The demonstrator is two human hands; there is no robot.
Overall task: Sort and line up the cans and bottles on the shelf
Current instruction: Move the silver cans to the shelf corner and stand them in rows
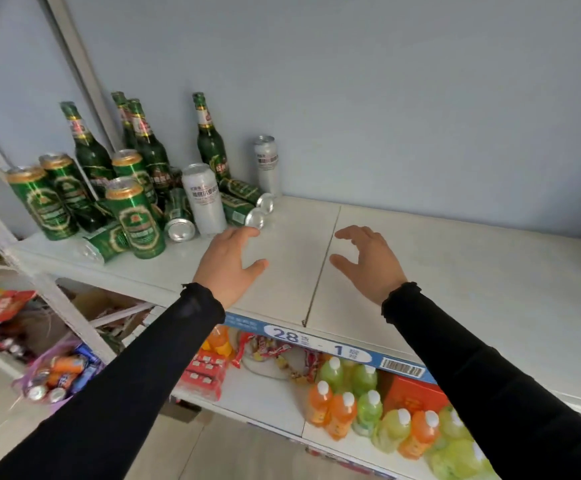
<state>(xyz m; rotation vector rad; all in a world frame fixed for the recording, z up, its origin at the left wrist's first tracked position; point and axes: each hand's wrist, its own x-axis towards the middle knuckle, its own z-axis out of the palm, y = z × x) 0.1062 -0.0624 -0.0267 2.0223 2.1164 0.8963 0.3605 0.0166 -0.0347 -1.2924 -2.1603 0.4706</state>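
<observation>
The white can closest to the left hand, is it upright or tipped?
Upright. The white can stands on its base on the shelf, round top facing up.

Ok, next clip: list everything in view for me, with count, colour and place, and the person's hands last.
Glass bottles: four, green, upright at the back left of the top shelf.
Green cans: four upright at the left; at least four more lying on their sides among them.
White cans: two, upright, one in the cluster, one by the wall.
Top shelf: white, right part bare.
Small drink bottles: orange and light green, many, lower shelf at the right.
Red cartons: a stack, lower shelf.
Bag of cans: purple, on the floor at the left.
Left hand: open, near a lying can.
Right hand: open, over the shelf.
</observation>
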